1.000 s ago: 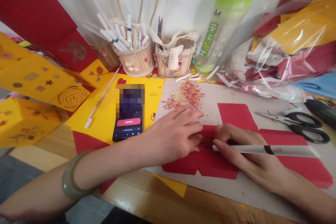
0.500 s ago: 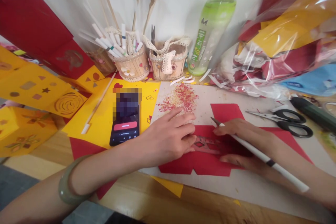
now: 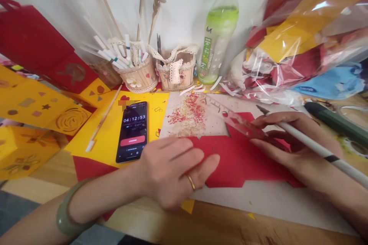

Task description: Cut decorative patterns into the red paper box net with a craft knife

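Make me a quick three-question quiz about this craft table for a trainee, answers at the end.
1. Which hand is holding the white pen, left or right?
2. True or false: the phone lies on the yellow sheet.
3. Fill the gap: the hand with the pen also grips a see-through ______ with cut-out shapes.

Key:
1. The right hand.
2. True.
3. Stencil.
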Available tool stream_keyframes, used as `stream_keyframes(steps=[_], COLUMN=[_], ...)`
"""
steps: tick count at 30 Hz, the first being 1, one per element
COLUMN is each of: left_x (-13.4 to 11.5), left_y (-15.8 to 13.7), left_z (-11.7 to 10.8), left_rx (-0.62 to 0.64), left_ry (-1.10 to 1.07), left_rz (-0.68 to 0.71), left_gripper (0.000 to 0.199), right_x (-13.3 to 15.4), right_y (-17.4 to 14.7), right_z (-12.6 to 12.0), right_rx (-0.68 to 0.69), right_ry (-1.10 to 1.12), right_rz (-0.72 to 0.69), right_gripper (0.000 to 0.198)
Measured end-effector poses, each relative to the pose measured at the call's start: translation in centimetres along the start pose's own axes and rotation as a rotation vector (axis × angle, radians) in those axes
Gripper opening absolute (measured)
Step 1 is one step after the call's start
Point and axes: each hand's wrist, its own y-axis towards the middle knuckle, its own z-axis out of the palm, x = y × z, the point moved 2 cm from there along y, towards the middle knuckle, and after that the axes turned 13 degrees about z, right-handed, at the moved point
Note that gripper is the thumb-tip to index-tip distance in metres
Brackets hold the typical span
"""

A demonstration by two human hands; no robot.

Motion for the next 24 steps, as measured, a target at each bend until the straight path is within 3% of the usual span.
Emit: stream_keyframes(steps=[4,10,13,17,24], left_x=[-2.1,-4.1,-4.5,-4.8,-4.8], left_y=[-0.1,-0.1,-0.3,-0.6,-0.8], left_z=[1.0,1.5,1.7,2.5,2.7], left_rx=[0.043,0.216,0.245,0.243,0.232], left_ry=[-0.109,0.037,0.07,0.054,0.048], left_rz=[0.111,0.203,0.122,0.02,-0.006], left_gripper=[0.021,0.03,0.032,0.021,0.029], right_x=[0.0,-0.1,-0.3,-0.6,-0.9], right_y=[0.1,0.2,0.4,0.6,0.7], right_z=[-0.8,-1.8,-1.8,-1.6,-1.7], right_rx=[-0.016,0.121,0.19,0.165,0.183], right_ry=[0.099,-0.185,-0.209,-0.228,-0.248], right_rz=[0.007,-0.181,-0.168,-0.143,-0.095], right_gripper=[0.027,0.026,0.026,0.025,0.029])
